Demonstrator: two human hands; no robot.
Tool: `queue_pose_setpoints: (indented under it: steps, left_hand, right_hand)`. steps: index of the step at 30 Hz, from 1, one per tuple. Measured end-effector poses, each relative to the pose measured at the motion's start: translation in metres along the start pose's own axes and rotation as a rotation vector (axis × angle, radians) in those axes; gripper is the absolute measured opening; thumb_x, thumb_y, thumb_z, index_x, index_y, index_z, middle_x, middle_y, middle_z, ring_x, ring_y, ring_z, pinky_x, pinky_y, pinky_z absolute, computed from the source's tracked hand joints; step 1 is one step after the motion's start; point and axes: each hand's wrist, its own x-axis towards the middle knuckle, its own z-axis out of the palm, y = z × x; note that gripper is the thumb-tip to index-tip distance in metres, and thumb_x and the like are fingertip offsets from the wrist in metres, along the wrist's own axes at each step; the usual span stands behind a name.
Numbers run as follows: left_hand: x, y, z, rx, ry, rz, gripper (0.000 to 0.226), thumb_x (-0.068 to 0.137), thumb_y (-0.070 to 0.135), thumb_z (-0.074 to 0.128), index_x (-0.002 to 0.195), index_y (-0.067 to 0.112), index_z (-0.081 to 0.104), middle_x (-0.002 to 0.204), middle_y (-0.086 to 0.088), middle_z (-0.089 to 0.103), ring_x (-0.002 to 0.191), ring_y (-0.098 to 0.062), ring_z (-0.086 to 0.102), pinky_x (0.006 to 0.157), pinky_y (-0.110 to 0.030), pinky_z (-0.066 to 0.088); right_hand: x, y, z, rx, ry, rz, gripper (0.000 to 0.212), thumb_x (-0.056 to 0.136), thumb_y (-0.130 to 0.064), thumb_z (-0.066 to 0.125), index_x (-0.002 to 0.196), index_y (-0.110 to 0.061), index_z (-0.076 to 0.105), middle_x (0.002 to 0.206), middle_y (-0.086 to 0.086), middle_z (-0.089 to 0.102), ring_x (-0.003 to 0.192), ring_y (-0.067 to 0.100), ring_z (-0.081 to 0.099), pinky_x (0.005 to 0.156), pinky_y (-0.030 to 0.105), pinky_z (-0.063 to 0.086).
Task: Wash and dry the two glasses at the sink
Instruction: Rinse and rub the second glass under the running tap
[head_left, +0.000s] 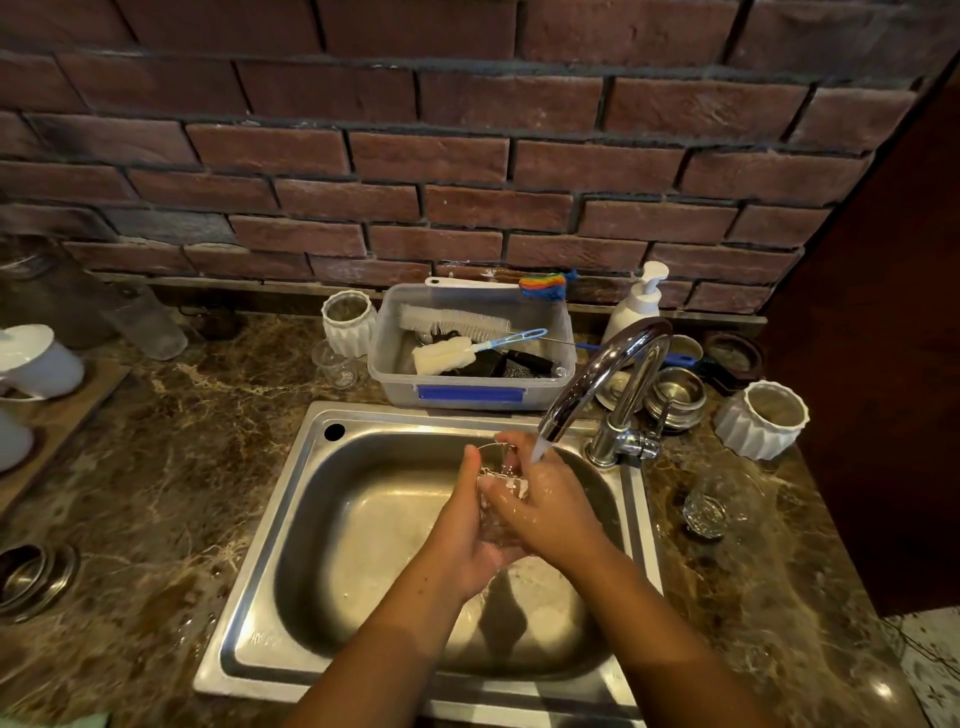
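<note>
Holding a glass (500, 491) over the sink (291, 493), under the tap's (597, 387) stream.
Both the left hand (465, 525) and right hand (553, 512) grip it, hiding most; what shows is clear and wet. Second glass (711, 506) sits on the bench (182, 467) beside the sink, brush tub (467, 387) behind.

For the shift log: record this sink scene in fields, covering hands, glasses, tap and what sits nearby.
left hand: holds the first glass from the left, over the sink
right hand: grips the first glass from the right
first glass: clear, wet, under the stream from the tap
tap: running
second glass: clear, on the counter right of the sink, untouched
nearby: plastic tub of brushes behind the sink; soap pump by the wall
</note>
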Motion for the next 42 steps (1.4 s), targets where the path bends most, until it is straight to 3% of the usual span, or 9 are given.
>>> queue_pose_setpoints:
  steps: [2, 4, 10, 14, 19, 26, 31, 39, 42]
  left_hand:
    - [-0.004, -0.002, 0.002, -0.013, -0.009, -0.013, 0.065, 0.095, 0.065, 0.044, 0.119, 0.012, 0.071, 0.113, -0.02, 0.075, 0.111, -0.035, 0.068, 0.097, -0.052, 0.052]
    - [-0.005, -0.004, 0.003, -0.017, -0.004, -0.042, 0.066, 0.094, 0.066, 0.046, 0.109, 0.009, 0.077, 0.117, -0.022, 0.073, 0.109, -0.033, 0.068, 0.095, -0.046, 0.051]
    - [-0.002, -0.001, 0.004, -0.152, -0.014, -0.096, 0.063, 0.096, 0.064, 0.045, 0.123, 0.013, 0.069, 0.119, -0.017, 0.073, 0.12, -0.032, 0.061, 0.11, -0.046, 0.04]
    - [-0.003, 0.0, 0.004, -0.171, 0.0, -0.076, 0.061, 0.097, 0.059, 0.047, 0.123, 0.008, 0.067, 0.115, -0.021, 0.074, 0.116, -0.037, 0.064, 0.101, -0.052, 0.048]
    - [-0.003, -0.002, 0.007, 0.15, 0.044, 0.013, 0.055, 0.1, 0.062, 0.037, 0.115, 0.016, 0.064, 0.094, -0.013, 0.078, 0.096, -0.032, 0.071, 0.087, -0.05, 0.054]
    - [-0.004, -0.006, 0.005, 0.055, -0.057, 0.026, 0.05, 0.096, 0.058, 0.05, 0.116, 0.016, 0.069, 0.106, -0.013, 0.078, 0.11, -0.034, 0.069, 0.094, -0.049, 0.053]
    - [0.002, -0.005, -0.002, -0.145, 0.005, -0.003, 0.059, 0.099, 0.057, 0.045, 0.125, 0.009, 0.067, 0.114, -0.02, 0.074, 0.112, -0.036, 0.067, 0.094, -0.048, 0.053]
    - [0.002, -0.009, 0.0, 0.282, -0.013, 0.089, 0.048, 0.099, 0.064, 0.034, 0.108, 0.028, 0.063, 0.082, 0.001, 0.08, 0.077, -0.019, 0.077, 0.073, -0.04, 0.058]
    - [-0.003, -0.01, 0.004, 0.191, -0.077, 0.067, 0.035, 0.096, 0.061, 0.047, 0.11, 0.034, 0.065, 0.091, 0.002, 0.08, 0.09, -0.017, 0.074, 0.095, -0.046, 0.052]
  right_hand:
    - [0.006, -0.006, -0.006, 0.063, 0.099, 0.013, 0.011, 0.094, -0.043, 0.059, 0.095, -0.032, 0.061, 0.084, -0.005, 0.067, 0.077, 0.002, 0.064, 0.069, 0.022, 0.049]
    - [0.015, -0.011, -0.009, 0.239, 0.155, 0.171, 0.027, 0.098, -0.041, 0.057, 0.074, -0.027, 0.062, 0.063, -0.005, 0.064, 0.06, 0.004, 0.063, 0.06, 0.024, 0.047]
    - [0.016, -0.011, -0.003, 0.69, 0.257, 0.326, 0.018, 0.099, -0.016, 0.057, 0.085, -0.017, 0.068, 0.072, -0.004, 0.071, 0.076, 0.016, 0.069, 0.069, 0.036, 0.056]
    - [-0.001, -0.001, 0.006, 0.451, 0.187, 0.136, 0.031, 0.082, -0.05, 0.069, 0.1, -0.024, 0.068, 0.091, -0.002, 0.074, 0.089, 0.012, 0.072, 0.077, 0.032, 0.06]
    - [0.007, -0.001, -0.005, -0.048, 0.15, -0.032, 0.029, 0.098, -0.034, 0.061, 0.074, -0.019, 0.065, 0.058, -0.006, 0.06, 0.052, 0.0, 0.056, 0.054, 0.017, 0.04]
    - [0.01, -0.005, -0.003, 0.468, 0.299, 0.321, 0.022, 0.101, -0.017, 0.054, 0.091, -0.029, 0.069, 0.082, 0.004, 0.072, 0.082, 0.018, 0.07, 0.074, 0.044, 0.06]
    - [-0.011, -0.007, 0.009, 0.352, 0.104, 0.103, 0.043, 0.087, -0.043, 0.065, 0.128, -0.032, 0.053, 0.121, -0.006, 0.058, 0.111, 0.003, 0.059, 0.089, 0.025, 0.053]
    - [0.01, -0.001, -0.004, 0.004, 0.13, 0.094, 0.034, 0.101, -0.041, 0.052, 0.076, -0.022, 0.066, 0.058, -0.008, 0.057, 0.054, 0.001, 0.058, 0.056, 0.018, 0.042]
    - [0.018, -0.007, -0.011, 0.233, 0.131, 0.298, 0.033, 0.101, -0.028, 0.056, 0.069, -0.023, 0.059, 0.059, -0.006, 0.059, 0.054, 0.004, 0.058, 0.051, 0.017, 0.044]
